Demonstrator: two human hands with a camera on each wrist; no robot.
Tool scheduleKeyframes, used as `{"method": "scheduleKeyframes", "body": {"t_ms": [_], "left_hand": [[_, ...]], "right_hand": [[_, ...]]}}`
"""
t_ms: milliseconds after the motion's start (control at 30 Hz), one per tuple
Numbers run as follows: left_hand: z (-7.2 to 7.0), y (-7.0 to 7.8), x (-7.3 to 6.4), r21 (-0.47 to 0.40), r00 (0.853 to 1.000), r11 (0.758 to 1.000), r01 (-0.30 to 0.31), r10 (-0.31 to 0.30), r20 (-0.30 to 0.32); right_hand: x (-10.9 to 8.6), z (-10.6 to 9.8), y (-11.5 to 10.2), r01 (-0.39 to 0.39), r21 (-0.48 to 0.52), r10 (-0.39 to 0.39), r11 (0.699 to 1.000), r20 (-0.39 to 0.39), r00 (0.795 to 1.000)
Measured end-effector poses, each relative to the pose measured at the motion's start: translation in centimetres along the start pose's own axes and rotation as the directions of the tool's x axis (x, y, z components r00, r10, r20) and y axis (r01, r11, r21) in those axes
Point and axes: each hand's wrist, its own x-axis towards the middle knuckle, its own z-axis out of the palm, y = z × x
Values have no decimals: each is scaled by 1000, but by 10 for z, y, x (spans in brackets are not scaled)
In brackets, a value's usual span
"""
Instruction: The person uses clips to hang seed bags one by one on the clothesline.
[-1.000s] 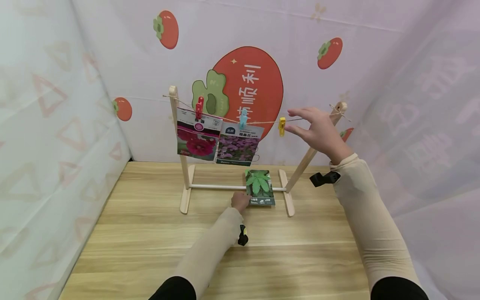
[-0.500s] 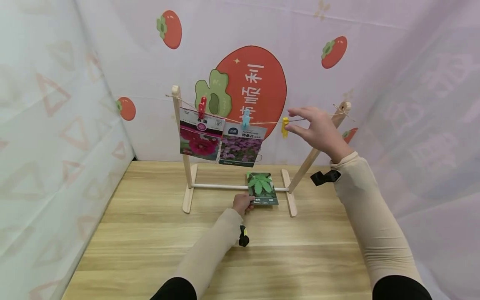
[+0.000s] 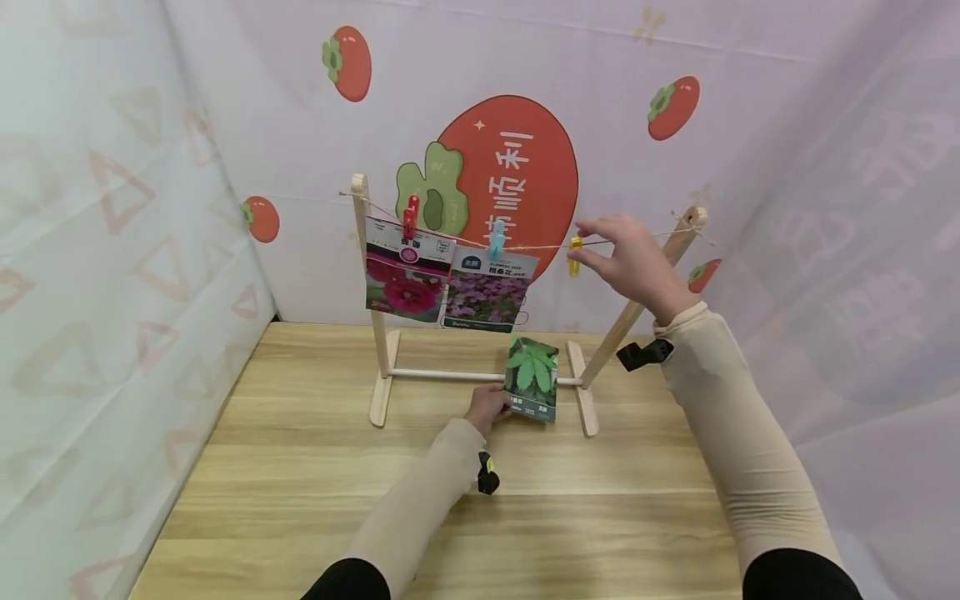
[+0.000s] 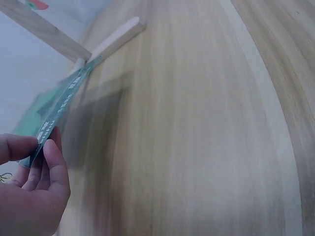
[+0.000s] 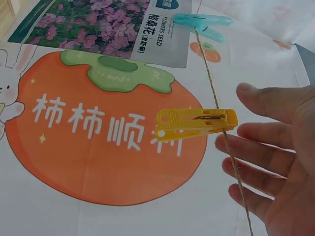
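Observation:
My left hand [image 3: 487, 406] pinches the lower left corner of a green-leaf seed packet [image 3: 534, 377]. In the left wrist view the packet [image 4: 59, 105] is tilted up off the table, thumb on one face and fingers behind. My right hand [image 3: 633, 262] is at a yellow clothespin [image 3: 575, 257] that sits on the twine. Seen from the right wrist, its thumb and fingers are spread on either side of the end of the clothespin [image 5: 197, 123], without pinching it. Two flower seed packets hang to the left, a magenta one [image 3: 405, 292] and a purple one [image 3: 487, 300].
Twine [image 3: 630, 239] runs between the posts of a wooden rack [image 3: 618, 325]. A red clothespin [image 3: 410, 218] and a light blue clothespin [image 3: 497, 239] hold the hanging packets. A white rod [image 3: 442, 376] joins the rack's feet on the wooden table [image 3: 322, 467]. Printed cloth [image 3: 600, 50] surrounds it.
My left hand has lifted the green-leaf packet from lying low to a tilted pose. My right hand stays beside the yellow clothespin. The head view has shifted slightly.

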Motion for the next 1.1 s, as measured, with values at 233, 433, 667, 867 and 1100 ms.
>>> {"method": "scheduleKeyframes", "body": {"t_ms": [233, 433, 667, 867, 1100], "left_hand": [[5, 18, -9, 14, 993, 999, -38, 36, 110], [11, 31, -20, 33, 980, 998, -56, 48, 192], [17, 48, -29, 101, 976, 990, -97, 74, 204], [22, 60, -35, 140, 974, 980, -143, 114, 194], [25, 73, -43, 158, 962, 969, -190, 151, 229]], "right_hand": [[-9, -1, 1, 43, 15, -39, 999, -199, 979], [-22, 4, 4, 62, 33, -47, 998, -334, 941], [-40, 27, 17, -132, 194, 182, 972, -271, 945], [-37, 51, 28, -300, 683, 359, 666, 58, 931], [-29, 67, 32, -223, 940, 296, 257, 143, 944]]}}
